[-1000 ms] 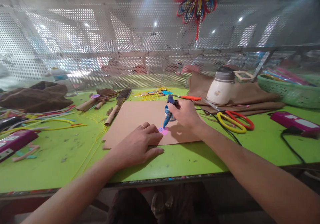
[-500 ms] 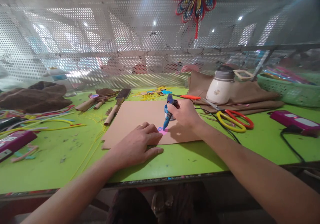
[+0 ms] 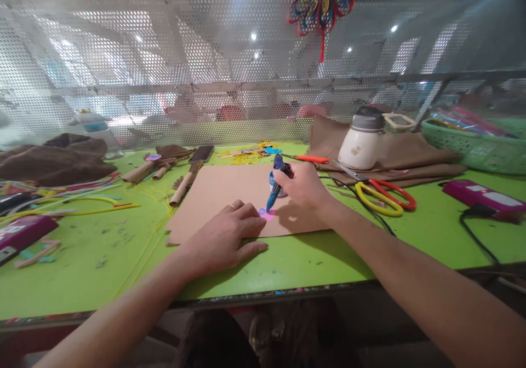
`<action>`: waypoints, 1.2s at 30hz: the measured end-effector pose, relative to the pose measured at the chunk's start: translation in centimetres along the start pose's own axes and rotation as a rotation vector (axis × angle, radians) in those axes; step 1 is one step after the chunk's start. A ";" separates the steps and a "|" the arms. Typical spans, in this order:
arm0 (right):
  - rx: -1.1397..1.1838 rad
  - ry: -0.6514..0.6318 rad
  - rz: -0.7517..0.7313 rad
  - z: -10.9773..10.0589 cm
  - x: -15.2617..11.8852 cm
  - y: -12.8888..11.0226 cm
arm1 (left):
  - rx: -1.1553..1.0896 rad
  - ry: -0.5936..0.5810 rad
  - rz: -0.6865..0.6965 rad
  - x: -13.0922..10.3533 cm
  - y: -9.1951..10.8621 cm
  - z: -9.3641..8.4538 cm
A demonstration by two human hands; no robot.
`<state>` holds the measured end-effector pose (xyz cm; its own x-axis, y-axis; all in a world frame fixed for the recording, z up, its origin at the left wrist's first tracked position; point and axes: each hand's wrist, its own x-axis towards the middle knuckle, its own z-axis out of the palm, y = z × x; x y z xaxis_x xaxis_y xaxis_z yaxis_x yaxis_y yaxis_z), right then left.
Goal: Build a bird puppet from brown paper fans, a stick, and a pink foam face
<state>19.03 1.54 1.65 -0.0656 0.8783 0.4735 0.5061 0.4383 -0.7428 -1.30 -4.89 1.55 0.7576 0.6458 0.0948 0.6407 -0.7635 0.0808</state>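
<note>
My right hand (image 3: 303, 186) grips a blue pen-shaped tool (image 3: 274, 188) with its tip down on a small pink piece (image 3: 269, 215) lying on a brown cardboard sheet (image 3: 224, 195). My left hand (image 3: 224, 238) rests flat on the sheet's near edge, fingertips pressing beside the pink piece. A small round purple ring (image 3: 262, 212) sits at my left fingertips. A cord runs back from the tool across the green table (image 3: 102, 269).
Yellow and red scissors (image 3: 380, 197) and a white jug (image 3: 361, 141) on brown cloth stand at the right. A green basket (image 3: 476, 143) and pink box (image 3: 482, 199) lie far right. Brushes, coloured strips and a brown cloth lie left. A perforated metal screen backs the table.
Almost nothing has changed. The tool tip stays on the pink piece and both hands hold their places; the view has shifted very slightly.
</note>
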 end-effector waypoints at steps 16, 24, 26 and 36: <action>0.001 0.028 0.006 -0.1 0.1 0.0 | -0.005 0.010 0.012 0.1 -0.1 0.0; -0.015 0.022 0.010 -0.3 0.1 -0.1 | -0.015 0.010 0.017 0.1 -0.1 -0.1; -0.018 0.038 0.001 -0.3 0.2 -0.1 | -0.016 0.010 0.017 0.1 -0.1 -0.1; -0.021 0.032 0.001 -0.3 0.1 -0.3 | -0.017 0.012 0.023 0.1 -0.1 0.0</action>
<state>19.15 1.44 2.02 -0.0378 0.8721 0.4879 0.5237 0.4330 -0.7336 -1.31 -4.70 1.58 0.7703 0.6284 0.1086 0.6211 -0.7779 0.0954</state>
